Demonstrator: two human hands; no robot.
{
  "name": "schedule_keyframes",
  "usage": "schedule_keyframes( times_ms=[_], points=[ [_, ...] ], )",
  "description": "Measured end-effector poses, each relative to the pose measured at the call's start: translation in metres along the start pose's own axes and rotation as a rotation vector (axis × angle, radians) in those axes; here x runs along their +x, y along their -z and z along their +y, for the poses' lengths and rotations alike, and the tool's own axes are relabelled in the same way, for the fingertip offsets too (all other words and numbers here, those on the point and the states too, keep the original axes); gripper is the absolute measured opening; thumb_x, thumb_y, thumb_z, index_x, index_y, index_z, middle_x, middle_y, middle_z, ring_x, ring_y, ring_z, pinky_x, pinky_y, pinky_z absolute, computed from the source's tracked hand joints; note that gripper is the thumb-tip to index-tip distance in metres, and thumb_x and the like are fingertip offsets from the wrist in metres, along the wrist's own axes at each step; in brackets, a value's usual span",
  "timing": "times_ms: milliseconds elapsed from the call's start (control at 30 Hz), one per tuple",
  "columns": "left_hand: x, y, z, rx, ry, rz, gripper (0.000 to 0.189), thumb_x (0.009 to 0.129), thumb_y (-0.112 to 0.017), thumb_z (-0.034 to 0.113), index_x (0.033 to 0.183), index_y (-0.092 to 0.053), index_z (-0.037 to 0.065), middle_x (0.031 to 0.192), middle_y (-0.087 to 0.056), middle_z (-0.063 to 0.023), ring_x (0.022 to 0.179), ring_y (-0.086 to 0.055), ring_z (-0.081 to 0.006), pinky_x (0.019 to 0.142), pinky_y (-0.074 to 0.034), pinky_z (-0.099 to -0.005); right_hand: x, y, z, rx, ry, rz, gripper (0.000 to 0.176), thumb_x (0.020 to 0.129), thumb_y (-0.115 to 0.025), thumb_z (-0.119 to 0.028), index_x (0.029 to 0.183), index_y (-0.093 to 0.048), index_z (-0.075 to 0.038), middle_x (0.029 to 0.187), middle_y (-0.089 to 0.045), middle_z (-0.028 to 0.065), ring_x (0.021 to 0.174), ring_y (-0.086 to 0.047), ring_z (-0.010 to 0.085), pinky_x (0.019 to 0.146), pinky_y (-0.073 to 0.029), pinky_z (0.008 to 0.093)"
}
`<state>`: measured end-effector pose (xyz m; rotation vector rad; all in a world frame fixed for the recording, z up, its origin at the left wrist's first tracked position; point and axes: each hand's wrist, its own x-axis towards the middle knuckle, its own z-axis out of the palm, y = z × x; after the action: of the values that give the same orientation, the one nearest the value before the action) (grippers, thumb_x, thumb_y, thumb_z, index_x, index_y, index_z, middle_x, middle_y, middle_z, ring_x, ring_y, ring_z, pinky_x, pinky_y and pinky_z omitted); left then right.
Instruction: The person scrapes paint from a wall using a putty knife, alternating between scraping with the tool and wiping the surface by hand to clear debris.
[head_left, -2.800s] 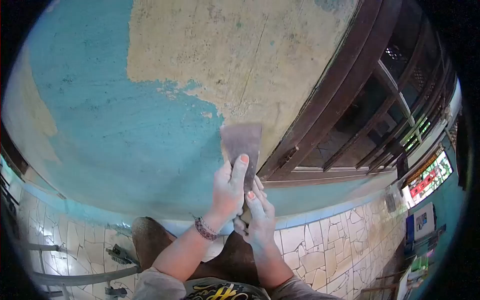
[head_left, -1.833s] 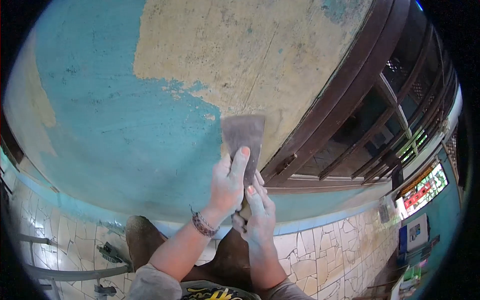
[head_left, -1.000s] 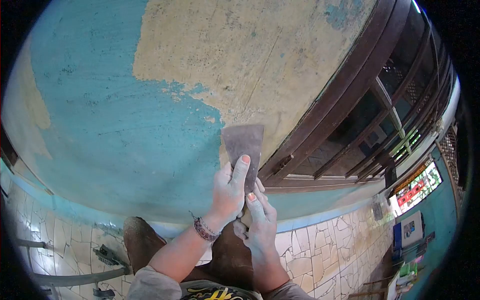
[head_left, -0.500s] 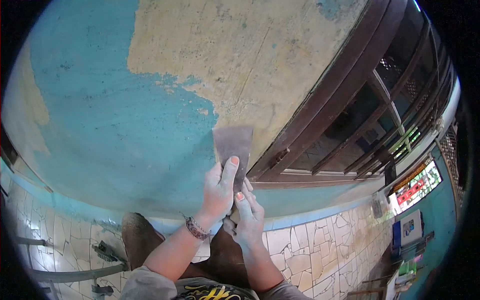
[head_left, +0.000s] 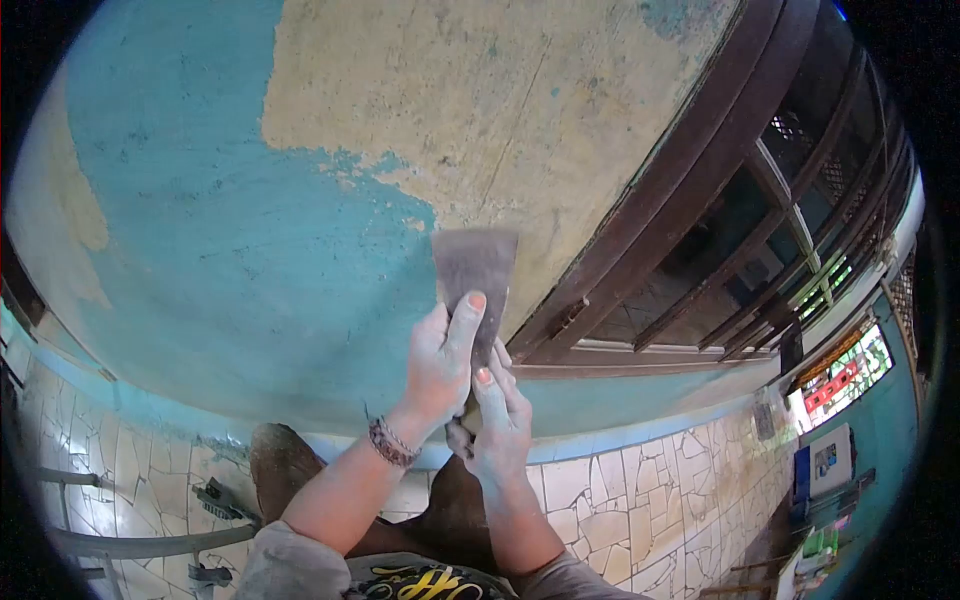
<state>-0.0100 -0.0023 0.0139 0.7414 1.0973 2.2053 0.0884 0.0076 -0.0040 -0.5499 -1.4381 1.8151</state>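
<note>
Both my hands grip a wide, flat metal scraper (head_left: 474, 270), its blade pointing up against the wall. My left hand (head_left: 438, 365), with a woven bracelet at the wrist, has its thumb pressed along the blade. Just below and to the right, my right hand (head_left: 499, 425) is wrapped round the lower end, which is mostly hidden. The blade's top edge lies where blue paint (head_left: 250, 260) meets a bare beige patch (head_left: 450, 110). White dust covers both hands.
A dark wooden window frame (head_left: 640, 230) with bars runs close to the right of the scraper. Below are the cracked-tile floor (head_left: 610, 500) and a curved metal rail (head_left: 150, 543) at lower left. A board (head_left: 830, 460) stands at far right.
The scraper and both hands have shifted slightly upward along the wall, with the blade a little further right. The view has also moved slightly. Both hands keep their grip.
</note>
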Motion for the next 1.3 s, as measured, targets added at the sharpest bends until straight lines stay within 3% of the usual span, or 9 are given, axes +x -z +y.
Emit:
schedule_keyframes(
  times_ms=[200,267,300,367,433,500,633,800,1300],
  points=[
    [0.001,0.004,-0.004,0.135,-0.026,0.021,0.036,0.098,-0.053,0.037,0.086,-0.058,0.004,0.075,-0.056,0.0020,0.067,-0.048,-0.0045,0.058,-0.042,-0.0218,0.001,-0.005,-0.003,0.026,-0.022,0.026,0.048,0.099,-0.045,-0.024,0.142,-0.038,-0.003,0.071,-0.050,0.0026,0.038,-0.039,0.0069,0.032,-0.029,0.0198],
    [-0.002,0.002,0.001,0.135,0.000,0.006,0.037,0.098,-0.053,0.037,0.086,-0.058,0.002,0.071,-0.058,-0.0013,0.062,-0.052,-0.0074,0.055,-0.043,-0.0231,-0.002,0.000,-0.003,0.052,-0.027,0.016,0.045,0.099,-0.047,-0.021,0.139,-0.042,-0.001,0.095,-0.047,0.0051,0.052,-0.043,0.0067,0.039,-0.034,0.0195],
    [-0.003,0.000,0.002,0.114,-0.007,0.006,0.040,0.099,-0.051,0.038,0.085,-0.057,0.001,0.067,-0.060,-0.0045,0.058,-0.056,-0.0102,0.052,-0.045,-0.0244,-0.004,0.002,-0.004,0.051,-0.035,0.024,0.043,0.099,-0.048,-0.019,0.136,-0.045,0.002,0.120,-0.044,0.0074,0.066,-0.048,0.0063,0.045,-0.038,0.0192],
    [-0.006,-0.001,0.004,0.044,0.017,-0.010,0.042,0.099,-0.050,0.039,0.084,-0.057,0.000,0.063,-0.062,-0.0085,0.053,-0.060,-0.0138,0.049,-0.046,-0.0259,-0.007,-0.002,-0.007,0.045,-0.052,0.031,0.043,0.099,-0.048,-0.019,0.137,-0.045,0.002,0.121,-0.044,0.0078,0.067,-0.048,0.0064,0.045,-0.039,0.0192],
    [-0.008,0.001,-0.005,-0.060,0.103,-0.044,0.043,0.099,-0.050,0.039,0.084,-0.056,0.000,0.064,-0.063,-0.0102,0.052,-0.061,-0.0155,0.047,-0.047,-0.0265,-0.012,-0.006,-0.009,0.030,-0.085,0.046,0.049,0.099,-0.046,-0.022,0.143,-0.037,-0.004,0.075,-0.051,0.0039,0.040,-0.040,0.0071,0.033,-0.029,0.0199],
    [-0.005,0.000,-0.008,-0.070,0.101,-0.041,0.043,0.098,-0.050,0.041,0.085,-0.056,0.000,0.063,-0.063,-0.0100,0.052,-0.060,-0.0139,0.048,-0.047,-0.0261,-0.007,0.005,-0.002,0.053,-0.045,0.018,0.042,0.100,-0.049,-0.019,0.136,-0.047,0.002,0.140,-0.043,0.0096,0.071,-0.051,0.0053,0.046,-0.042,0.0198],
    [-0.007,0.001,-0.009,-0.037,0.087,-0.038,0.040,0.098,-0.051,0.041,0.094,-0.054,0.001,0.065,-0.061,-0.0102,0.053,-0.060,-0.0155,0.048,-0.049,-0.0277,-0.009,0.005,-0.008,0.072,-0.106,-0.004,0.044,0.100,-0.049,-0.020,0.138,-0.045,0.001,0.138,-0.044,0.0080,0.062,-0.049,0.0048,0.042,-0.040,0.0202],
    [-0.008,-0.001,-0.008,-0.087,0.109,-0.038,0.038,0.097,-0.052,0.040,0.097,-0.053,0.002,0.066,-0.061,-0.0100,0.054,-0.060,-0.0165,0.049,-0.050,-0.0281,-0.008,0.003,-0.005,0.008,-0.029,0.010,0.048,0.099,-0.046,-0.022,0.141,-0.038,0.001,0.075,-0.053,0.0035,0.045,-0.042,0.0056,0.032,-0.029,0.0202],
    [0.000,-0.002,0.002,-0.021,0.054,-0.034,0.039,0.098,-0.052,0.040,0.090,-0.054,0.001,0.066,-0.062,-0.0094,0.054,-0.059,-0.0141,0.049,-0.047,-0.0263,0.003,-0.003,-0.005,0.087,-0.068,0.014,0.047,0.099,-0.046,-0.023,0.143,-0.038,-0.005,0.072,-0.050,0.0028,0.041,-0.042,0.0066,0.032,-0.029,0.0201]
  ],
)
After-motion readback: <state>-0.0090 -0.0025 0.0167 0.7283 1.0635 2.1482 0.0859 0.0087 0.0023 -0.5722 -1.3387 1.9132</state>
